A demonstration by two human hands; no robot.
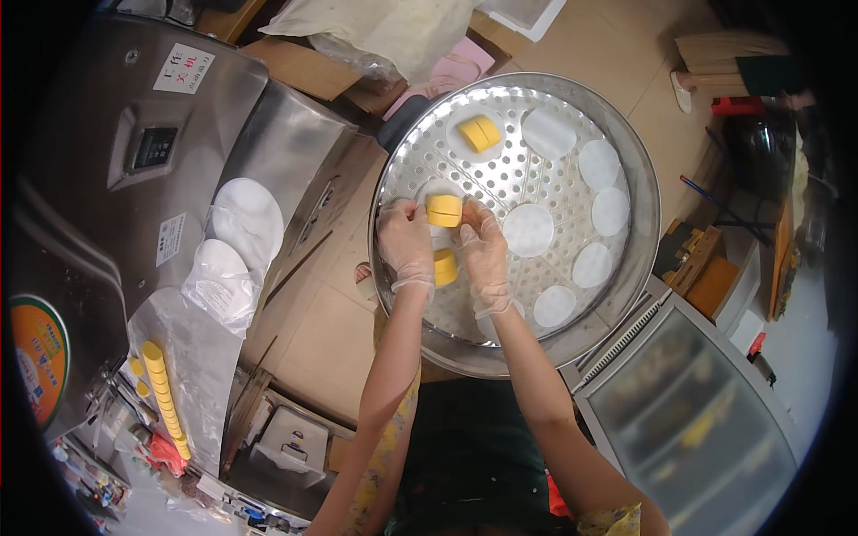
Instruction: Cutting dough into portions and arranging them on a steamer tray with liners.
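Observation:
Both my hands wear clear plastic gloves and work over a large round perforated metal steamer tray [572, 201]. A yellow dough piece [444, 211] with a cut line across it sits between my fingers, over a round white paper liner [440, 188]. My left hand [407, 243] has its bent fingers at the left side of the piece, and my right hand [483, 255] pinches in from its right. Just below lies another yellow dough piece [445, 267], partly hidden by my hands. A third dough piece [479, 133] rests farther away on its own liner.
Several bare white liners [528, 230] lie around the tray's right side. On the left, a steel machine [98, 196] stands beside a counter with liner stacks [248, 217] and a sliced yellow dough log [165, 397]. A frosted-glass cabinet [688, 402] is at lower right.

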